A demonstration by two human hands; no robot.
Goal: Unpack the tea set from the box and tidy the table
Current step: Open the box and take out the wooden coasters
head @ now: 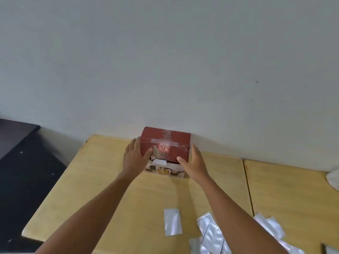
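Note:
A dark red cardboard box (166,143) with pale printed characters and clear tape across its top stands at the far edge of the light wooden table (102,180), against the wall. Its front side shows a printed picture of tea ware. My left hand (135,155) grips the box's left side, thumb on the top front edge. My right hand (193,161) presses against its right side, thumb at the front corner. The box's top is closed; its contents are hidden.
Several silvery foil packets (172,221) lie scattered on the table's near right part. A second table (293,195) adjoins on the right, with a white object (333,179) at its right edge. A dark cabinet (20,154) stands at the left.

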